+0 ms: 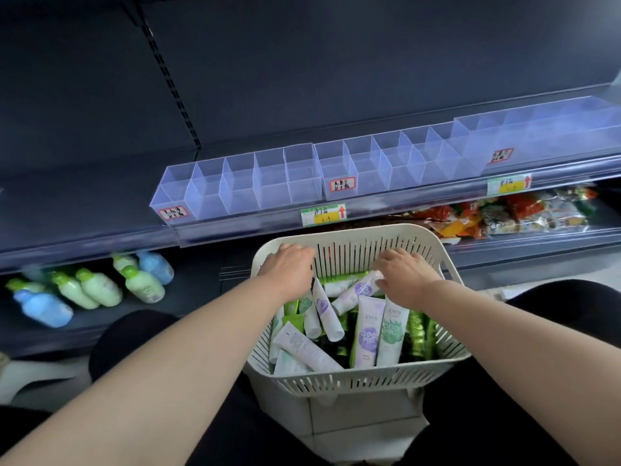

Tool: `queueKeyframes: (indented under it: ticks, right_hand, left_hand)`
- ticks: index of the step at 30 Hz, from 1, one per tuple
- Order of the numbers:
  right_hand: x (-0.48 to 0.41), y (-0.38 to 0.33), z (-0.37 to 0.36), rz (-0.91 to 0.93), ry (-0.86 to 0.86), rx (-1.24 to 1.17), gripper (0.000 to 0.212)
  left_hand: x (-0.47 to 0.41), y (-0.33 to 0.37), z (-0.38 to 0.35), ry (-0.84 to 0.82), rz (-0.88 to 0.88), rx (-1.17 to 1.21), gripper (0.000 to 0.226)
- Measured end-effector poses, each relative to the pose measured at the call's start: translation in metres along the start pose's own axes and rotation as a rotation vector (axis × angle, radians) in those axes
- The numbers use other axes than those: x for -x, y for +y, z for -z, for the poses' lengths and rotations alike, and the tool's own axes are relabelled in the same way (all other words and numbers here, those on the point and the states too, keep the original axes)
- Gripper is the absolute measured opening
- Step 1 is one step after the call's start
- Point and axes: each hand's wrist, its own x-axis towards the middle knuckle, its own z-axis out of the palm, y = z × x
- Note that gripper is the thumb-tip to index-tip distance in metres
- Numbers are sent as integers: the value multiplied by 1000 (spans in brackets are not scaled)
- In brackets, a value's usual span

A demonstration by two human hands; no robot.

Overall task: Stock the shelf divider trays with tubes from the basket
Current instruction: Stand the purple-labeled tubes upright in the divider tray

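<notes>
Reaching into the basket (339,378) with both hands, I have my right hand (405,275) curled round the cap end of a purple tube (356,292), thumb under it and fingers over. The tube slants down and leftward from my grip onto the heap. My left hand (290,264) dips in at the far left corner, just inside the rim, with its fingers bent down out of sight, so I cannot tell whether it holds anything. Below and between my hands lie the other tubes (368,331), some leaning on the near wall. Beyond my hands, up on the shelf, the clear trays (235,183) stand in a row. Bottles (100,287) lie left of my left hand, and packets (504,213) are to the right of my right.
</notes>
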Motion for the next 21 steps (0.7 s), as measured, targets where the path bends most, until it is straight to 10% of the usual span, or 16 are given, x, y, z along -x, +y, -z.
queueKeyframes:
  ticks: [12,21]
  right_hand:
    - [-11,-16,-52,-62,-231,-29,44]
    - [0,5,-22,-66,-225,-561,16]
  left_hand:
    - [-17,-8,-57,-177,6,40,32]
    - [-50,9,-70,-150,25,206,34]
